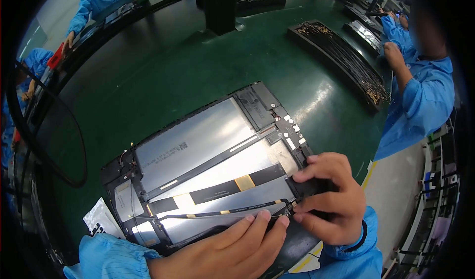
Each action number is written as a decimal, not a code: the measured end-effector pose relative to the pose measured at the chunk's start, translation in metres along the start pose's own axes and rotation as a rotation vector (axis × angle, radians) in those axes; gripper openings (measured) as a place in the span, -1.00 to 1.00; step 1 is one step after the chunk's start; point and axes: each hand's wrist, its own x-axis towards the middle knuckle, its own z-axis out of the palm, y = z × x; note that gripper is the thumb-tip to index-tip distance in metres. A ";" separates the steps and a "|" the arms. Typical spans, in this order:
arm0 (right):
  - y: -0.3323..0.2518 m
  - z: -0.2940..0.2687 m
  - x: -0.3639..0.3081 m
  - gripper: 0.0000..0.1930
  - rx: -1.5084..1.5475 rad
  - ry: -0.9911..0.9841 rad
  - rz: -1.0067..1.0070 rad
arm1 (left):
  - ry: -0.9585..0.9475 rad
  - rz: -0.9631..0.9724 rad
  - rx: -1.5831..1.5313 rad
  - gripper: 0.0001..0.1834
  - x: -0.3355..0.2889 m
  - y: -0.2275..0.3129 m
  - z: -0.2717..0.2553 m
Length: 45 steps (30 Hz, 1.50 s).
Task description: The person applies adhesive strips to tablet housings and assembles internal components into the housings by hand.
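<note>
Now my left hand (225, 249) stretches along the device (205, 167), right hand (332, 197) half-curled at its corner; I can't tell either's hold.

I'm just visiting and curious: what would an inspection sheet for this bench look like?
Surface: green, glossy table, with a dark post rising at the far side.
Job's things: an opened device, silver panels showing, lying at an angle.
Clutter: a dark tray of thin wires at far right; a silver packet by the device's left end.
Grippers: bare hands; left hand at the device's near edge, right hand at its right end; grip unclear.
Cables: black cable looping at left.
Surroundings: a person in blue at right, others farther off.
</note>
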 end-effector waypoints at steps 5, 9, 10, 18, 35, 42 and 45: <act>-0.009 0.005 0.000 -0.78 -0.441 0.116 -0.348 | 0.041 -0.012 0.091 -0.71 0.007 0.005 0.000; -0.017 0.009 0.011 -0.81 -0.354 0.030 -0.396 | -0.301 0.254 0.354 -0.73 0.020 0.000 -0.036; -0.020 0.010 0.011 -0.81 -0.347 0.029 -0.432 | -0.283 0.240 0.383 -0.73 0.019 0.001 -0.039; -0.002 0.001 -0.027 -0.80 0.006 0.325 0.088 | -0.228 0.224 0.181 -0.63 -0.003 0.006 -0.063; 0.016 0.029 -0.004 -0.65 -0.078 0.293 0.263 | 0.070 -0.635 0.090 -0.13 -0.087 -0.019 -0.089; -0.007 0.029 0.039 -0.78 0.562 0.487 0.206 | 0.648 -0.554 -0.241 -0.19 -0.098 0.022 -0.108; -0.031 0.047 0.086 -0.79 0.815 0.322 0.128 | 1.080 -0.697 -0.986 -0.27 -0.106 0.027 -0.136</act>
